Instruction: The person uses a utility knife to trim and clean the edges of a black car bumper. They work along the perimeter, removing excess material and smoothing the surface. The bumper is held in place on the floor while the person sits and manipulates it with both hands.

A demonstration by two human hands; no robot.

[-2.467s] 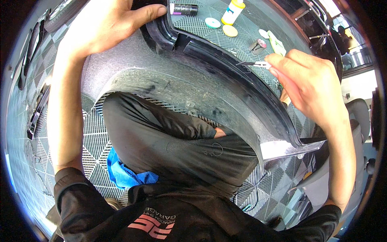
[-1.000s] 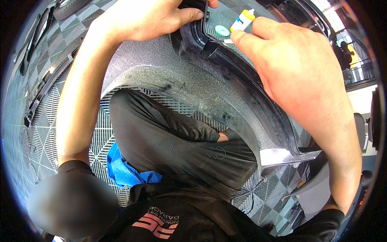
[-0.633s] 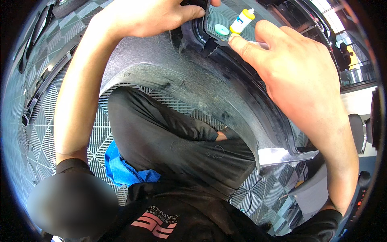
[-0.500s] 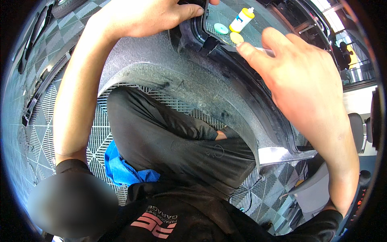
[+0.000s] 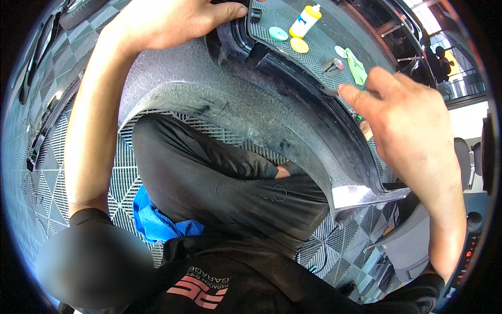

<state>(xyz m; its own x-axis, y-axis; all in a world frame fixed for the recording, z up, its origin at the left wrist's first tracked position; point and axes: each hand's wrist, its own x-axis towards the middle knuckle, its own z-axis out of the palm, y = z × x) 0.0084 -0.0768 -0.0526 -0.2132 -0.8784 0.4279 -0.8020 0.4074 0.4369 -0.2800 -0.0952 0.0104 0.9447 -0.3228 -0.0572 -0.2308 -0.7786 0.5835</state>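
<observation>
A curved car fender [image 5: 251,112], grey and worn on its inner side with a black flanged edge, stands across my folded legs. My left hand [image 5: 172,23] is closed on its top left part, thumb on the black edge; the frame's border cuts off the fingers. Farther right, my right hand [image 5: 405,112] is at the fender's far edge, fingers bent and thumb tip close to the flange. What it may hold is hidden behind the hand.
Beyond the fender, a white-and-yellow bottle [image 5: 305,22], a turquoise round pad [image 5: 278,34], a yellow round pad [image 5: 299,45], a can [image 5: 332,67] and a green cloth [image 5: 356,67] lie on the grating floor. A blue cloth [image 5: 159,220] lies by my leg. A grey chair [image 5: 405,238] stands at right.
My right hand has moved right and down along the fender's edge, uncovering the can and green cloth. My left hand keeps its hold, and the view has shifted slightly.
</observation>
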